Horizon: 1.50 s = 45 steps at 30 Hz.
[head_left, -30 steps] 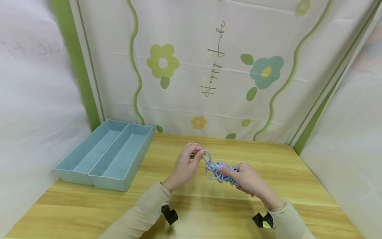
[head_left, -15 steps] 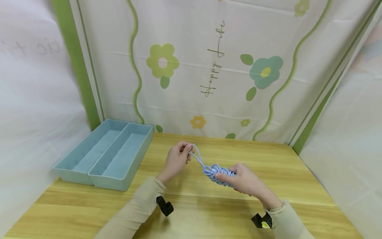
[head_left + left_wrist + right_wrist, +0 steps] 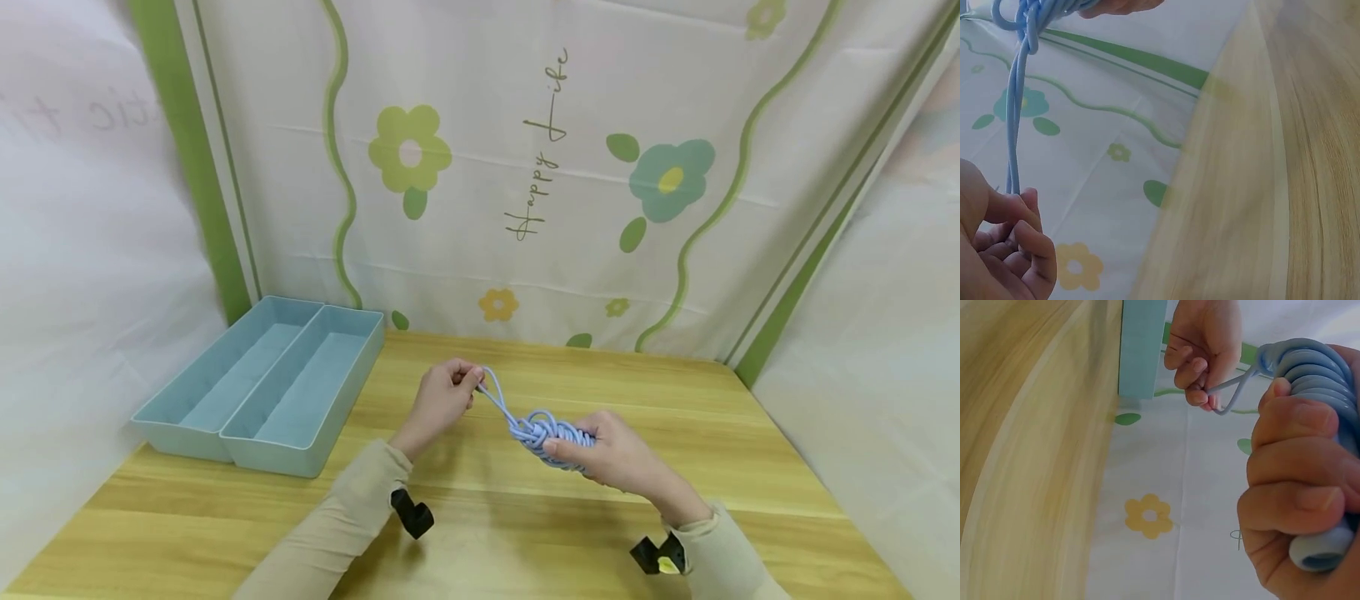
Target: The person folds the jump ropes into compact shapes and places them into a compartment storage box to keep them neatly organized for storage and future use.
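Note:
A light blue jump rope (image 3: 542,431), its cord wound into a tight bundle, is held above the table in the head view. My right hand (image 3: 630,457) grips the bundle, with the thumb lying across the coils. A pale blue handle (image 3: 1319,550) with a hollow end pokes out below the curled fingers in the right wrist view. To the left, my left hand (image 3: 438,402) pinches the end of a loop drawn out of the bundle. Two strands of cord (image 3: 1014,125) run taut between the hands in the left wrist view. The right palm hides part of the coils.
Two long blue trays (image 3: 318,462) stand side by side at the left of the wooden table (image 3: 525,533). A white curtain (image 3: 465,208) with printed flowers hangs behind the table, and white sheets flank both sides.
My left hand has moved left, away from the bundle, pulling the loop out longer and narrower. Over the last half second both hands stay almost still.

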Motion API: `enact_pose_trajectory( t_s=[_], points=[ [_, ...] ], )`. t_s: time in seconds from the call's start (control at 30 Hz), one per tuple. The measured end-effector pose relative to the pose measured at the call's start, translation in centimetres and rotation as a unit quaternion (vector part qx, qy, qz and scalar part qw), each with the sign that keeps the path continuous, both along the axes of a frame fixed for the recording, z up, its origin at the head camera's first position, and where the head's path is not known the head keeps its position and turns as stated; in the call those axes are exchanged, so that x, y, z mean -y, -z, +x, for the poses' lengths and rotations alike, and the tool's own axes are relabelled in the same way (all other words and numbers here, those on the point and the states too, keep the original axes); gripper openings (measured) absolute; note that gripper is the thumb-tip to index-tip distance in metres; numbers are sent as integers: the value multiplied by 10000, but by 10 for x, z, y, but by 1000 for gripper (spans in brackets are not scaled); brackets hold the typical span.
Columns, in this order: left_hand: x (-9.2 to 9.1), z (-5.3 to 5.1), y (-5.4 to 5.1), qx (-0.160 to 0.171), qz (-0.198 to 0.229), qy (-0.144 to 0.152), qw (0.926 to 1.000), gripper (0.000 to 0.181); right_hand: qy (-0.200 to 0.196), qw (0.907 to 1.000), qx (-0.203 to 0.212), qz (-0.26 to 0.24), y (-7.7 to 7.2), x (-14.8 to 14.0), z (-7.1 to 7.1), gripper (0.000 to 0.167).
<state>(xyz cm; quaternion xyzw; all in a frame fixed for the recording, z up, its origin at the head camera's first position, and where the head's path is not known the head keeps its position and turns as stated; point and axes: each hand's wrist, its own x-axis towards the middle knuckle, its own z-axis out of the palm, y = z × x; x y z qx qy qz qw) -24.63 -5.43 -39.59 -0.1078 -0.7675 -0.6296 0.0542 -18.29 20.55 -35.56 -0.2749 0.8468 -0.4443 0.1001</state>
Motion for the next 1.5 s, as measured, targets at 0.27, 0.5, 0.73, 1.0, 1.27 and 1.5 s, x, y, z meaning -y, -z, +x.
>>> enact_pose_trajectory(
  t_s=[0.27, 0.5, 0.73, 1.0, 1.27, 1.5],
  points=[
    [1, -1, 3, -170, -509, -127, 9985, 18, -131, 9997, -130, -153, 0, 1, 2, 25],
    [0, -4, 3, -450, -795, -391, 9950, 15, -241, 9994, -146, -202, 2, 0, 2, 30],
    [0, -3, 11, -549, -936, -234, 9938, 16, -448, 9986, -283, -91, 8, 3, 5, 29],
    [0, -2, 10, -1035, -1023, -591, 9876, 13, -254, 9988, 44, 407, 16, 6, 1, 34],
    [2, 2, 0, -1242, -1272, -670, 9818, 14, -277, 9949, 794, 550, 22, 12, 1, 43],
    [4, 5, -10, -1723, -1459, -716, 9715, 14, -186, 9918, 1104, 617, 24, 15, 0, 52]
  ],
)
